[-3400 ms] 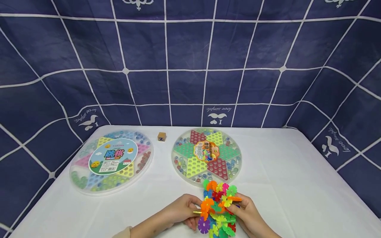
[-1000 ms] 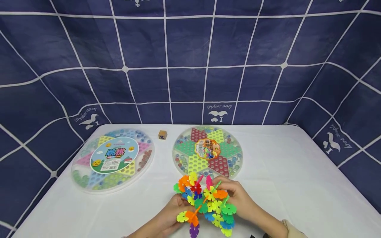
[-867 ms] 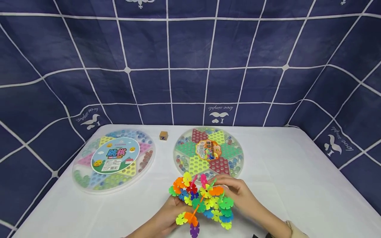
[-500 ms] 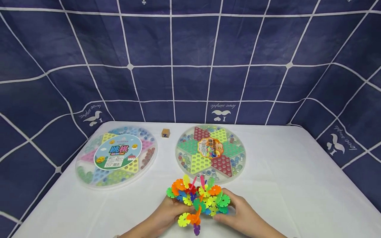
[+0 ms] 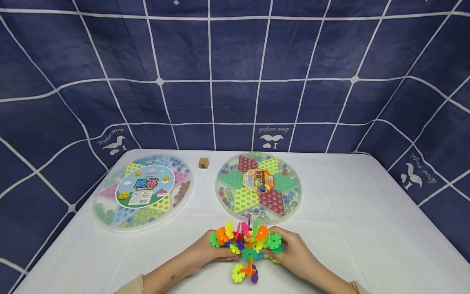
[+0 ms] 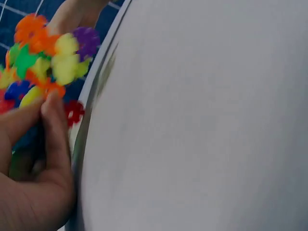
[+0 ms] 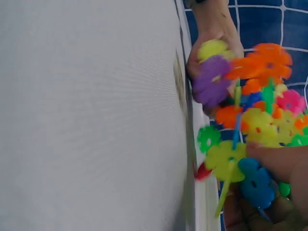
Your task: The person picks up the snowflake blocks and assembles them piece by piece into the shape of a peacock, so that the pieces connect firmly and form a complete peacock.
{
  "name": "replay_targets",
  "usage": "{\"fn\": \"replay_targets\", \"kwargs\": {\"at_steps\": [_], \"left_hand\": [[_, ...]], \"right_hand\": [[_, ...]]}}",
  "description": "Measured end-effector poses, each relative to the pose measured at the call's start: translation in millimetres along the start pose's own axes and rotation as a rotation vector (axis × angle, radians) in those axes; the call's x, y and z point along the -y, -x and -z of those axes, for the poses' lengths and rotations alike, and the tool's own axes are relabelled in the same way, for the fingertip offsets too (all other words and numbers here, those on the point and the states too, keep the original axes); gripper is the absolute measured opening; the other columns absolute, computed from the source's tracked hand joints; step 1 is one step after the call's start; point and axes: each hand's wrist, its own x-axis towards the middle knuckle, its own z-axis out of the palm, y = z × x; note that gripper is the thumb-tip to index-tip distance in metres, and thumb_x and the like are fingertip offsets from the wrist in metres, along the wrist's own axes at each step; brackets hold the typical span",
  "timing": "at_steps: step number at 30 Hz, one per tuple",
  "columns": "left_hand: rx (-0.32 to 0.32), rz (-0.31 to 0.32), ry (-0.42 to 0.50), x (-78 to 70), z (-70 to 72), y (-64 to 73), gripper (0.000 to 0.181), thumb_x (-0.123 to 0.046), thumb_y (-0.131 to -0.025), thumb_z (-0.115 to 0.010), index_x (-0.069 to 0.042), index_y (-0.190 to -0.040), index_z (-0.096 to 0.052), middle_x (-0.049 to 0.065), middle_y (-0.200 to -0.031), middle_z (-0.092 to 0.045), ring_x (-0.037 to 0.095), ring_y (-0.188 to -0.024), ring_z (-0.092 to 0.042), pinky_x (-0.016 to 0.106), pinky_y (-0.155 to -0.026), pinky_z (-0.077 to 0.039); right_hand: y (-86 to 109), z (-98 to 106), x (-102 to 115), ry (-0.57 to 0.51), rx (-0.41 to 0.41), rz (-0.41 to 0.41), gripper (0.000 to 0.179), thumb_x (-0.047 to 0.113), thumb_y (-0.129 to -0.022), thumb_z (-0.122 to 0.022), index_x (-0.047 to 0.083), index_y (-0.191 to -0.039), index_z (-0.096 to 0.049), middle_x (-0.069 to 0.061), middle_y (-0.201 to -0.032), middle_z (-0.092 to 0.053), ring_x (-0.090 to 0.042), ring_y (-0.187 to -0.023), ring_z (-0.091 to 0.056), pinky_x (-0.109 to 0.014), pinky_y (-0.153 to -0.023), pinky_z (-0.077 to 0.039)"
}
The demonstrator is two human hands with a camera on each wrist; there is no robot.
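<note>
A cluster of interlocked plastic snowflake discs (image 5: 249, 254) in orange, green, yellow, blue, red, pink and purple is held between both hands, low in the head view. My left hand (image 5: 206, 250) grips its left side; the left wrist view has the thumb and a finger of the left hand (image 6: 36, 178) pinching the discs. On the other side my right hand (image 5: 296, 253) grips the cluster, with thumb and fingers round yellow and blue discs (image 7: 256, 183) in the right wrist view. Some fingers are hidden behind the discs.
Behind the hands lies a round Chinese checkers set (image 5: 290, 181) with marbles. A larger one (image 5: 147, 224) lies on the left. A small wooden letter block (image 5: 203, 163) sits between them. All rest on a white-covered table (image 5: 345, 212) with blue checked cloth (image 5: 235, 61) around it.
The cluster has been turned, so its orange, yellow and purple arm now hangs at the front centre. My right hand has moved from the cluster's top to its right side. The left keeps its hold.
</note>
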Motion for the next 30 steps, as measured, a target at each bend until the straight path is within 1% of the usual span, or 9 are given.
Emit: {"fn": "replay_targets", "kwargs": {"at_steps": [4, 6, 10, 15, 18, 22, 26, 29, 30], "left_hand": [[0.101, 0.055, 0.056, -3.3, 14.5, 3.7, 0.045, 0.002, -0.083, -0.068, 0.007, -0.125, -0.053, 0.021, -0.111, -0.062, 0.030, -0.099, -0.062, 0.035, -0.088, -0.048], [0.109, 0.060, 0.057, -4.4, 18.6, 5.7, 0.047, 0.002, -0.082, -0.069, 0.006, -0.126, -0.053, 0.020, -0.113, -0.061, 0.030, -0.102, -0.060, 0.036, -0.089, -0.047], [0.093, 0.056, -0.035, -7.6, 22.4, 11.0, 0.049, -0.003, -0.080, -0.074, 0.001, -0.125, -0.055, 0.014, -0.116, -0.062, 0.025, -0.107, -0.058, 0.034, -0.092, -0.045], [0.097, 0.009, -0.189, -11.0, 23.2, 14.6, 0.037, -0.007, -0.080, -0.074, 0.000, -0.114, -0.063, 0.011, -0.106, -0.066, 0.022, -0.098, -0.060, 0.029, -0.089, -0.047], [0.095, -0.060, -0.289, -12.4, 22.7, 13.7, 0.030, -0.006, -0.080, -0.074, -0.002, -0.109, -0.065, 0.007, -0.102, -0.067, 0.020, -0.094, -0.061, 0.026, -0.085, -0.048], [0.064, -0.152, -0.482, -16.0, 23.1, 11.8, 0.028, -0.009, -0.078, -0.076, -0.007, -0.104, -0.066, -0.001, -0.098, -0.067, 0.016, -0.092, -0.060, 0.026, -0.083, -0.048], [0.061, -0.193, -0.703, -24.3, 30.9, 13.3, 0.043, -0.020, -0.077, -0.078, -0.008, -0.115, -0.062, -0.005, -0.107, -0.063, 0.012, -0.095, -0.058, 0.027, -0.083, -0.048], [0.070, -0.230, -0.834, -33.1, 45.4, 20.6, 0.058, -0.030, -0.079, -0.076, -0.009, -0.128, -0.053, -0.002, -0.116, -0.059, 0.013, -0.101, -0.055, 0.031, -0.083, -0.049], [0.050, -0.249, -0.877, -36.0, 51.0, 24.5, 0.059, -0.032, -0.080, -0.075, -0.009, -0.130, -0.052, -0.001, -0.118, -0.058, 0.015, -0.103, -0.054, 0.033, -0.085, -0.048]], "right_hand": [[-4.4, -3, -5, 0.029, -0.003, 0.054, 0.034, -0.001, -0.071, -0.079, 0.017, -0.094, -0.064, 0.010, -0.093, -0.066, -0.010, -0.089, -0.062, -0.028, -0.077, -0.053], [-6.4, -4, -7, 0.040, -0.002, 0.059, 0.034, -0.002, -0.070, -0.079, 0.017, -0.094, -0.064, 0.010, -0.093, -0.066, -0.010, -0.088, -0.062, -0.027, -0.076, -0.053], [-7.7, -5, -6, 0.033, 0.020, 0.032, 0.032, 0.000, -0.072, -0.078, 0.016, -0.096, -0.064, 0.010, -0.096, -0.066, -0.010, -0.091, -0.062, -0.028, -0.079, -0.052], [-3.9, -4, -2, 0.023, 0.062, -0.025, 0.027, 0.006, -0.075, -0.078, 0.017, -0.096, -0.064, 0.011, -0.094, -0.065, -0.009, -0.090, -0.061, -0.027, -0.078, -0.052], [-1.3, -2, 1, 0.017, 0.078, -0.043, 0.025, 0.009, -0.076, -0.077, 0.018, -0.095, -0.064, 0.012, -0.092, -0.065, -0.009, -0.088, -0.061, -0.027, -0.076, -0.052], [0.6, 1, 1, 0.004, 0.098, -0.044, 0.024, 0.012, -0.078, -0.077, 0.019, -0.096, -0.064, 0.013, -0.091, -0.064, -0.009, -0.088, -0.061, -0.027, -0.075, -0.052], [2.1, 12, 0, 0.011, 0.174, -0.035, 0.037, 0.022, -0.080, -0.075, 0.020, -0.114, -0.060, 0.009, -0.108, -0.063, -0.010, -0.095, -0.060, -0.030, -0.082, -0.051], [5.9, 31, -1, 0.039, 0.238, 0.003, 0.051, 0.028, -0.084, -0.071, 0.017, -0.129, -0.051, 0.005, -0.117, -0.060, -0.013, -0.100, -0.058, -0.033, -0.087, -0.048], [8.1, 39, -2, 0.059, 0.245, 0.014, 0.053, 0.030, -0.085, -0.070, 0.016, -0.132, -0.048, 0.005, -0.118, -0.059, -0.014, -0.101, -0.058, -0.034, -0.088, -0.048]]}}
